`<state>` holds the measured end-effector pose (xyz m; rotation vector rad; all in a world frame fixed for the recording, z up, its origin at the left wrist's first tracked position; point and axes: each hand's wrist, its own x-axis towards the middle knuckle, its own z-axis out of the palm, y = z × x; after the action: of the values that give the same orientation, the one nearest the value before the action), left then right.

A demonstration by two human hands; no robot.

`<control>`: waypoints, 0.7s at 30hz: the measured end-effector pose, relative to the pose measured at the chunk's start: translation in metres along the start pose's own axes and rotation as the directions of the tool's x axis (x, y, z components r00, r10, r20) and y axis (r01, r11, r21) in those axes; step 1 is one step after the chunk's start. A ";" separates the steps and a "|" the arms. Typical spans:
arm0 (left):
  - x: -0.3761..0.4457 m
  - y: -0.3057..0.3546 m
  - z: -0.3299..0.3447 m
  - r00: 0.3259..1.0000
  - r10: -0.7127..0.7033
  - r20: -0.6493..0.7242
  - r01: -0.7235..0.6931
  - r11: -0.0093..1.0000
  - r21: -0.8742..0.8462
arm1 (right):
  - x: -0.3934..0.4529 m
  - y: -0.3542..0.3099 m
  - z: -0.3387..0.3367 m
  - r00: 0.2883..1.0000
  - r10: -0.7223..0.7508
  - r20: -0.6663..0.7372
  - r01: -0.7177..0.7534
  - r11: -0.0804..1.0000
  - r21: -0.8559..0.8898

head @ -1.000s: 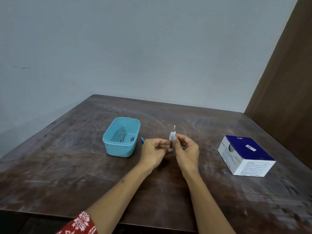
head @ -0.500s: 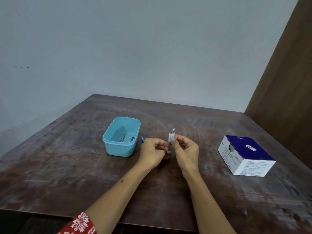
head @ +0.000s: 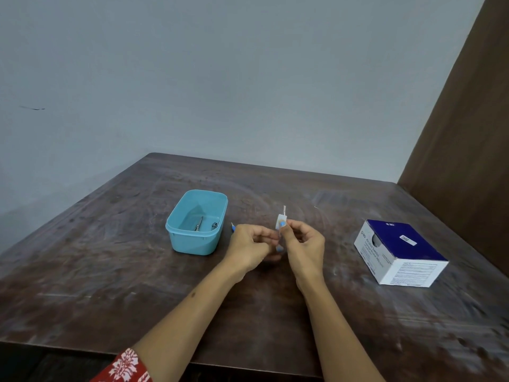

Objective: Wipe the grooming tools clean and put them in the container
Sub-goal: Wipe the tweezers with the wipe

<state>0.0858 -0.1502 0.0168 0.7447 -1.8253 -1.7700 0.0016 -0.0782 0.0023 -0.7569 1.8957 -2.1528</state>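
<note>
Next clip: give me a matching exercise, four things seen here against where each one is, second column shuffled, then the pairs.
Things:
1. light blue plastic container
2. small white wipe pad
3. blue and white cardboard box
4. small metal tools

Places:
A. pinched in the right hand
B. inside the container
C. on the wooden table, beyond the left hand
D. on the table's right side

Pairs: 1-C, 2-A, 3-D, 4-B

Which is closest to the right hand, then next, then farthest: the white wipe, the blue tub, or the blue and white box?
1. White wipe: pinched in the right hand itself.
2. Blue and white box: off to its right.
3. Blue tub: to the left, past the left hand.
</note>
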 end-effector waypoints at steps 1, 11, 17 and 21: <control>-0.001 0.000 0.001 0.999 -0.023 0.046 0.024 1.000 -0.019 | 0.001 -0.001 -0.001 0.999 -0.006 -0.033 0.007 1.000 0.013; -0.001 0.001 0.000 0.998 0.036 -0.042 -0.035 0.999 0.017 | 0.000 0.001 0.001 1.000 -0.001 0.008 0.001 1.000 -0.014; -0.002 0.000 0.001 0.996 -0.032 0.078 0.033 0.999 -0.010 | 0.000 -0.006 -0.002 0.996 -0.031 -0.087 0.034 0.999 0.025; 0.002 -0.002 0.000 0.997 0.032 -0.068 -0.031 0.999 0.017 | -0.002 -0.004 0.001 1.000 -0.017 0.010 0.017 0.999 -0.033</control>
<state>0.0846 -0.1511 0.0150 0.7687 -1.7978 -1.6914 0.0047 -0.0777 0.0055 -0.7912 1.9316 -2.1283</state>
